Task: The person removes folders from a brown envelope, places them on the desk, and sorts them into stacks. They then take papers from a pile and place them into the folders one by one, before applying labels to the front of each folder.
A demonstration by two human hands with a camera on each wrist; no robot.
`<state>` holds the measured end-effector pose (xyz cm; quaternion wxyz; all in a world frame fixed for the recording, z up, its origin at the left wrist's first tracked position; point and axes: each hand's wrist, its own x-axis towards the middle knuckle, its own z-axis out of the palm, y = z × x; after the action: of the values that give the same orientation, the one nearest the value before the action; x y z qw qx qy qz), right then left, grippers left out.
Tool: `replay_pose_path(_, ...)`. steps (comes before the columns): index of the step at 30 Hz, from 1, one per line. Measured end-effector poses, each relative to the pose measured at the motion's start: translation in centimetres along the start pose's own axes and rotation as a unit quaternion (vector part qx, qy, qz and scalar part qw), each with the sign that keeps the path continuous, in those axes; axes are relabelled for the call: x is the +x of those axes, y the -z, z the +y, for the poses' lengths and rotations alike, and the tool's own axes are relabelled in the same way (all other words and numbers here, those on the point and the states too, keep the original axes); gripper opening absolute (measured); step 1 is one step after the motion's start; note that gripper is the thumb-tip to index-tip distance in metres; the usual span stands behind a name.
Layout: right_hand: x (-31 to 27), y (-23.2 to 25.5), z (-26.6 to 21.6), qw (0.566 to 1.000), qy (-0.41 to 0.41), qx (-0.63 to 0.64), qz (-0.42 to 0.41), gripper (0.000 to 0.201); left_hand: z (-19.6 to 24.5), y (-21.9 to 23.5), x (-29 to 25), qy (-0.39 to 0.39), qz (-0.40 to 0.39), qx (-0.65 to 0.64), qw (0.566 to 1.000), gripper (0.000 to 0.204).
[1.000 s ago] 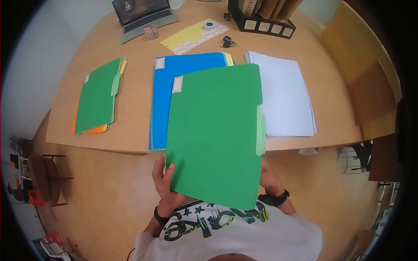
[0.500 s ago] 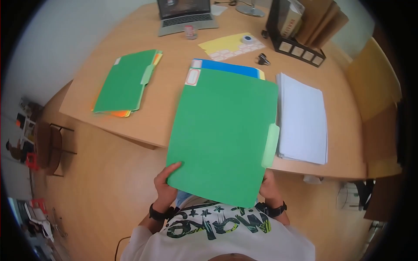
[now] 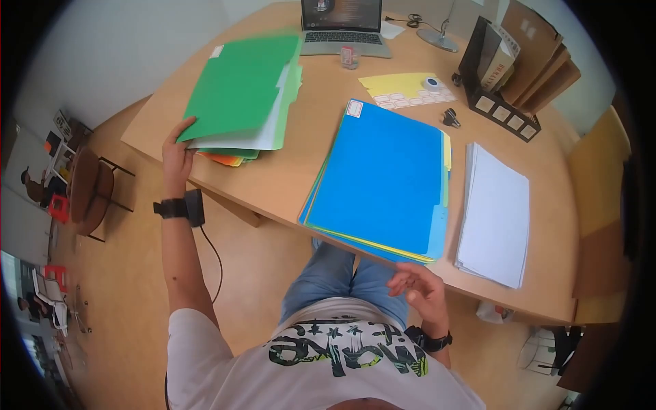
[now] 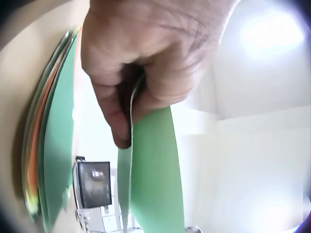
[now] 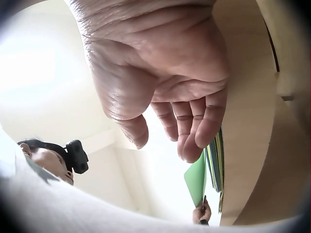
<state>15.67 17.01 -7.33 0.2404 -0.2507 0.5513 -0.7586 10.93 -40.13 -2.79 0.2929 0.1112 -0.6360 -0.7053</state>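
Observation:
With its thumb and fingers, my left hand (image 3: pixel 178 156) pinches a green file folder (image 3: pixel 239 89) at its near left corner. White paper (image 3: pixel 251 139) shows between the folder's covers. Below it lies a pile of green and orange folders (image 4: pixel 58 131), a gap apart from the held one in the left wrist view. My right hand (image 3: pixel 422 290) has loosely bent fingers and holds nothing. It is close to the table's front edge, just below a stack topped by a blue folder (image 3: pixel 386 181) with a red-bordered label in its corner.
A pile of white paper (image 3: pixel 495 215) lies right of the blue stack. Farther back are a yellow sheet with labels (image 3: pixel 396 87), a roll of tape (image 3: pixel 431 84), a dark clip-like object (image 3: pixel 450 118), a laptop (image 3: pixel 345 39) and a black organizer (image 3: pixel 502 113) holding books.
The green folder has moved from in front of the body to above the left pile, carried by the left hand. The right hand has let go of it, and the blue stack is uncovered.

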Motion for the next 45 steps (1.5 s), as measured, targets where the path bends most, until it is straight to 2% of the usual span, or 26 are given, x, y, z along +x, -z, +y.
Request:
replay_pose_path(3,-0.4,0.0,0.1,0.999,-0.011,-0.024,0.02,0.049,-0.5,1.0,1.7,0.079,0.007,0.133,0.988,0.042)
replay_pose_path(7,-0.9,0.3,0.1,0.998,-0.02,-0.05,0.033,0.044,-1.1,2.2,2.8,0.09,-0.012,0.316,0.945,0.037)
replay_pose_path(10,-0.9,0.4,0.1,0.998,-0.019,-0.058,0.032,0.043,-1.2,3.1,3.3,-0.004,-0.066,0.41,0.91,0.034)
replay_pose_path(13,-0.8,0.6,0.2,0.998,-0.018,-0.059,0.027,0.042,-1.3,4.5,4.5,0.001,-0.103,0.435,0.895,0.035)
replay_pose_path(16,-0.7,0.3,-0.3,0.997,-0.025,-0.068,0.03,0.04,-1.3,5.6,5.1,-0.04,-0.137,0.448,0.883,0.037)
replay_pose_path(20,-0.9,0.2,-1.0,0.995,-0.029,-0.088,0.032,0.036,-2.1,8.0,6.5,0.012,-0.17,0.453,0.875,0.04)
replay_pose_path(22,-1.2,0.5,-1.4,0.991,-0.016,-0.13,0.022,0.034,-3.5,10.4,8.1,-0.036,-0.179,0.49,0.852,0.044)
replay_pose_path(23,-1.3,0.7,-1.7,0.988,-0.011,-0.151,0.017,0.033,-4.8,11.2,9.0,-0.106,-0.179,0.535,0.819,0.047)
replay_pose_path(25,-1.5,1.0,-2.8,0.983,0.004,-0.179,0.031,0.026,-2.6,6.2,5.7,-0.253,-0.045,0.641,0.723,0.049)
replay_pose_path(27,-1.7,1.8,-2.9,0.981,0.024,-0.189,0.039,0.023,0.8,-3.0,-0.5,-0.366,-0.094,0.52,0.766,0.049)
replay_pose_path(28,-1.5,2.1,-3.0,0.981,0.033,-0.186,0.051,0.018,1.9,-8.7,-5.3,-0.275,-0.132,0.436,0.847,0.049)
replay_pose_path(29,-1.4,2.1,-3.1,0.979,0.038,-0.193,0.058,0.017,1.6,-12.4,-9.8,-0.221,-0.171,0.421,0.863,0.049)
replay_pose_path(30,-1.1,2.1,-3.3,0.977,0.042,-0.201,0.062,0.016,1.8,-15.7,-13.0,-0.221,-0.296,0.394,0.842,0.046)
replay_pose_path(31,-0.9,2.0,-3.4,0.975,0.046,-0.21,0.062,0.016,1.4,-18.7,-15.5,-0.301,-0.357,0.438,0.768,0.052)
replay_pose_path(33,-0.3,1.6,-3.8,0.967,0.056,-0.235,0.084,0.015,1.4,-23.1,-19.0,-0.331,-0.375,0.432,0.75,0.06)
replay_pose_path(35,-0.2,1.7,-3.9,0.954,0.063,-0.269,0.114,0.015,-0.2,-24.7,-19.3,-0.302,-0.357,0.445,0.764,0.065)
replay_pose_path(39,-0.1,1.8,-3.7,0.906,0.11,-0.301,0.275,0.017,-0.9,-25.3,-19.3,-0.294,-0.344,0.453,0.768,0.067)
replay_pose_path(42,-0.1,2.2,-2.7,0.885,0.108,-0.37,0.262,0.017,-0.7,-25.1,-19.1,-0.297,-0.351,0.442,0.77,0.061)
replay_pose_path(45,0.1,2.3,-1.9,0.866,0.116,-0.409,0.264,0.016,-0.3,-24.9,-18.7,-0.3,-0.361,0.421,0.776,0.047)
